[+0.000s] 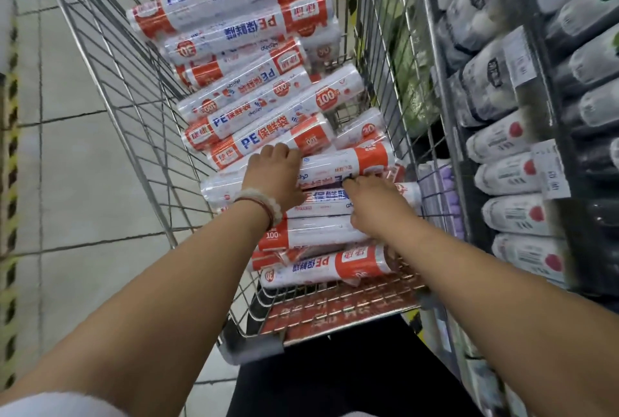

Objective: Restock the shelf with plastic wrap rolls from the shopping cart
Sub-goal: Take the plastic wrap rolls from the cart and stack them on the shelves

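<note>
- Shopping cart [110, 88]: held many plastic wrap rolls [254, 105], heaped from 12 to 6 o'clock; restocking judged barely begun.
- Left hand [278, 175]: fingers curled over the top roll [348, 165] at centre.
- Right hand [375, 205]: fingertips pinched that roll's lower edge.
- Shelf [516, 148]: at 3 o'clock, lined with packaged goods and price tags.
- Floor [67, 148]: grey tile at 9 o'clock, striped tape along its edge.

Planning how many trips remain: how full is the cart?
Nearly full: the shopping cart holds rolls piled from near end to far end, with both hands on the top ones.
</note>
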